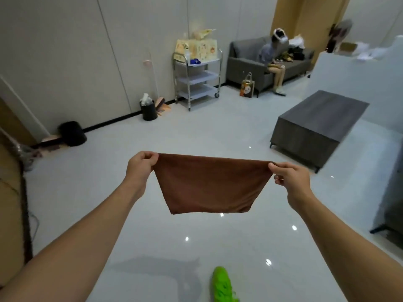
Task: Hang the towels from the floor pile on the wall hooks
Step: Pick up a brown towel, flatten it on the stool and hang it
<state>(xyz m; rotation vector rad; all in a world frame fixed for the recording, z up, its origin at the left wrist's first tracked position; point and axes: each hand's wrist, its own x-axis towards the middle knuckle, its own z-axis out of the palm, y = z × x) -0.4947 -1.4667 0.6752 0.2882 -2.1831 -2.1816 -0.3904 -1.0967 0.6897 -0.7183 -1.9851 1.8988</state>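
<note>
Head view: I see both arms stretched forward over a glossy pale floor (152, 214). The left hand (142, 165) pinches the upper left corner of a brown towel (209, 184) between thumb and curled fingers; the right hand (287, 173) pinches the upper right corner the same way. The towel is held taut along its top edge and hangs free in the air between the hands, its lower edge clear of the floor. A bright green shoe (222, 284) shows at the bottom edge. Further back I note a dark low table (320, 118) to the right, a metal trolley (197, 79) against the wall, a black bin (148, 110) beside it, and a grey sofa (246, 59) with a person seated. Wall hooks are not distinguishable; a pink fitting (147, 62) on the wall may be one.
</note>
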